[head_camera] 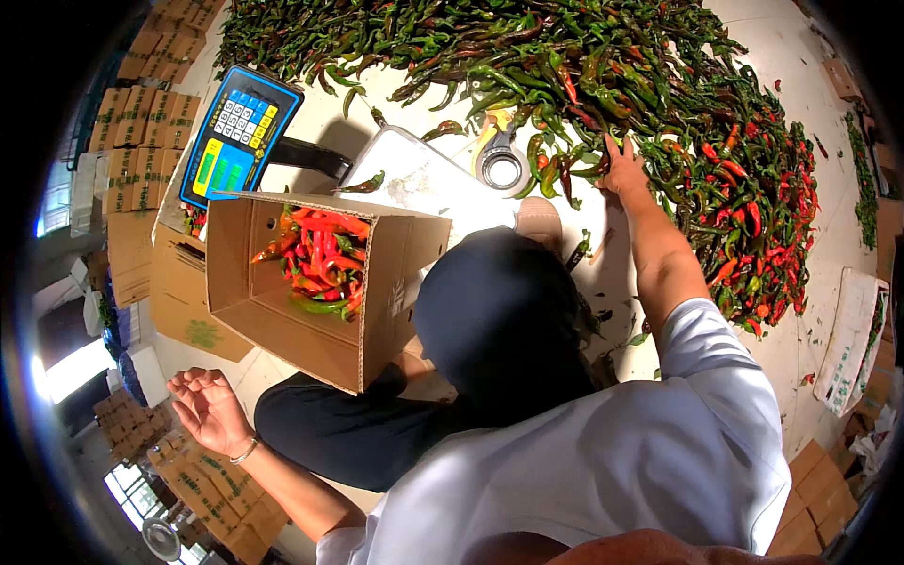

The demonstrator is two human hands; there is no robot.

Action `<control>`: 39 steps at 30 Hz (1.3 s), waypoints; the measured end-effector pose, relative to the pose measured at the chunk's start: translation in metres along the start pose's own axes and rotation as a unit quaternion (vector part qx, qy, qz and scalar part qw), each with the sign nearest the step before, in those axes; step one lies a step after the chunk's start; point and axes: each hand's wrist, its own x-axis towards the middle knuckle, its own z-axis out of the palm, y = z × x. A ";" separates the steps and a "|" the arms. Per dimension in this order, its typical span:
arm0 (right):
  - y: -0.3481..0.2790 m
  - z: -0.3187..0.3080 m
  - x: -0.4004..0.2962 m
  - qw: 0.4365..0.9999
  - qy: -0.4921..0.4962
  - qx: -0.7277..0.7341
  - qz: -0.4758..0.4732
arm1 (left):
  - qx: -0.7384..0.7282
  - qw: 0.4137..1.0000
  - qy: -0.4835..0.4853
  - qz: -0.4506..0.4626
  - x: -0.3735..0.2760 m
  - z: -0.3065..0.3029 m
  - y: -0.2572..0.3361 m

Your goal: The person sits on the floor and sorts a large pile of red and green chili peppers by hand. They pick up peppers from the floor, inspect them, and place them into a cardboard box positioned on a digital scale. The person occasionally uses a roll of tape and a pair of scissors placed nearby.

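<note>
My right hand [625, 171] reaches to the near edge of a big heap of chili peppers [607, 78], mostly green and dark, its fingers spread against a few of them. My left hand [208, 412] is raised at the left with loosely curled fingers and holds nothing; a bracelet circles its wrist. Between my hands, an open cardboard box [304, 346] lies tilted with its mouth towards me. Mostly red chili peppers [325, 254] rest inside it. Beyond the box is a weighing scale with a pale platform [409, 166] and a blue keypad display [236, 138].
A tape dispenser [500, 155] lies by the platform's right end. Redder peppers [748, 219] spread along the heap's right side. Flattened cardboard [187, 304] lies left of the box, and stacked cartons [141, 148] line the left. A white carton [847, 342] stands far right.
</note>
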 end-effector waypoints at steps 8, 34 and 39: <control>0.029 0.035 -0.026 0.999 0.041 0.009 -0.022 | 0.012 1.000 -0.005 0.017 0.009 0.016 -0.012; -0.089 -0.035 0.084 0.971 0.153 0.075 -0.167 | 0.555 0.664 -0.369 -0.340 0.191 0.263 -0.365; -0.075 -0.016 0.086 0.976 0.102 0.165 -0.100 | 0.507 0.701 -0.216 -0.452 0.174 0.189 -0.461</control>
